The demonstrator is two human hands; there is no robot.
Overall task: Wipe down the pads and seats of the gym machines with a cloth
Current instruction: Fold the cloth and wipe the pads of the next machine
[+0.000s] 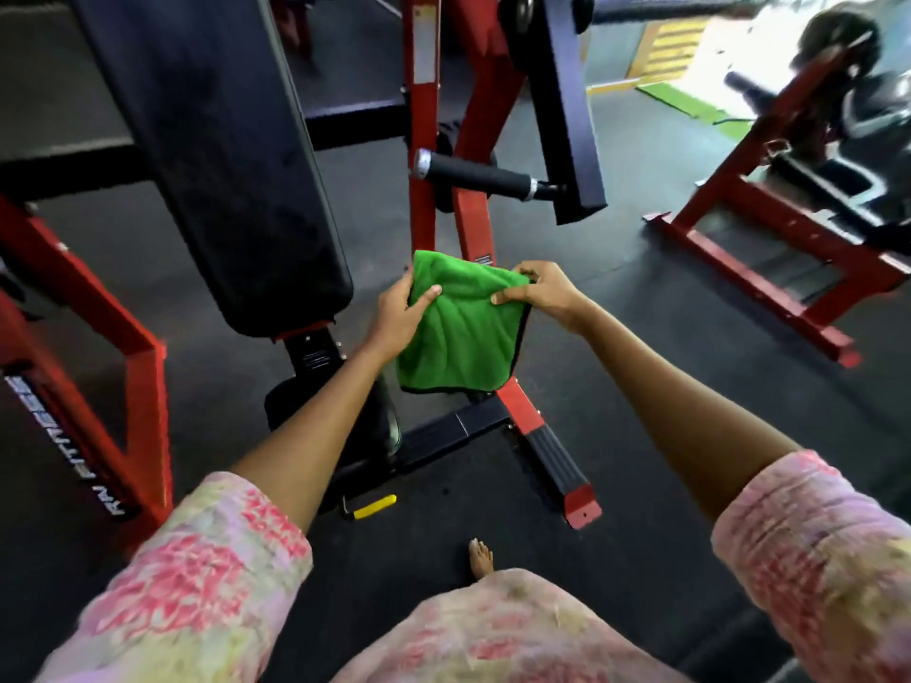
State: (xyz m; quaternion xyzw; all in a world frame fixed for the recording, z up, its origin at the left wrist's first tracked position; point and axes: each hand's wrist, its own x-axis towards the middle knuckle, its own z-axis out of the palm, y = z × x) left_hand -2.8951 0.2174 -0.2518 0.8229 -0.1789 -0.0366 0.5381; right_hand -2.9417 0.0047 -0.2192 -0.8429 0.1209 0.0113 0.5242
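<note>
Fingers: left hand (397,315) and right hand (540,293) each pinch an upper corner of the green cloth (461,332), mid-frame, hanging clear of the black back pad (222,155) at upper left. Judged light, limp, non-slip; best bunched in one palm for wiping.
</note>
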